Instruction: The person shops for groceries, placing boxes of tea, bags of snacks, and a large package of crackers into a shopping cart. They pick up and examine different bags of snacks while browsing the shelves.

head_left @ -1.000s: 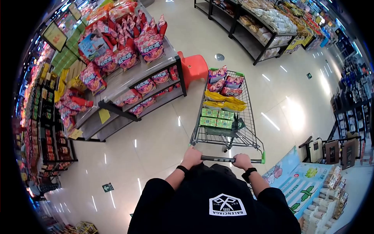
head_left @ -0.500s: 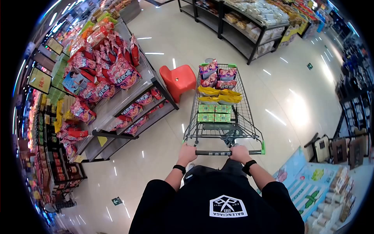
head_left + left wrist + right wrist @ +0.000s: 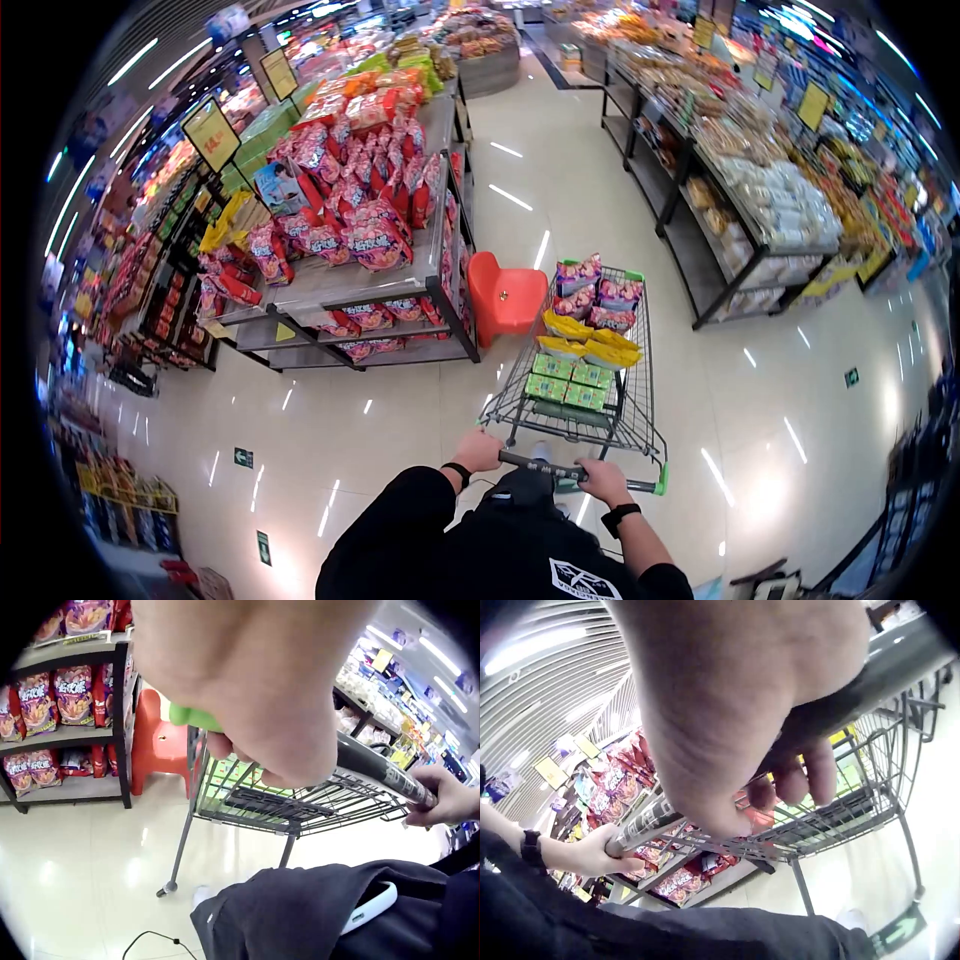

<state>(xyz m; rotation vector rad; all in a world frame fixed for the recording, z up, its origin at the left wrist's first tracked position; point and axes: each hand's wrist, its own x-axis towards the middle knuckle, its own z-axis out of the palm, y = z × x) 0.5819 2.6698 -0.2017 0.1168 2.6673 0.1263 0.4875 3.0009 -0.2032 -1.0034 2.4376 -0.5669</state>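
Note:
My left hand point(image 3: 480, 450) grips the left end of the dark shopping cart handle point(image 3: 535, 464), its fingers wrapped round the bar. Nearer the other end, my right hand point(image 3: 604, 482) holds the same bar; in the right wrist view its fingers curl under it. The wire shopping cart point(image 3: 645, 400) stretches forward from the handle. Inside, green patterned boxes point(image 3: 568, 380) sit closest to me. Yellow bags point(image 3: 590, 342) lie beyond them, and pink-and-purple snack bags point(image 3: 598, 292) fill the far end.
A red plastic chair point(image 3: 510, 296) stands close by the cart's front left, against a display shelf point(image 3: 400, 280) stacked with red snack bags point(image 3: 375, 235). To the right runs a dark rack point(image 3: 690, 250) of packaged food. Tiled floor point(image 3: 540, 180) extends between them.
The head view has tilted up and swung left, showing more aisle ahead. The cart has turned relative to my body, its handle now slanting. Both hands have kept their hold on the bar.

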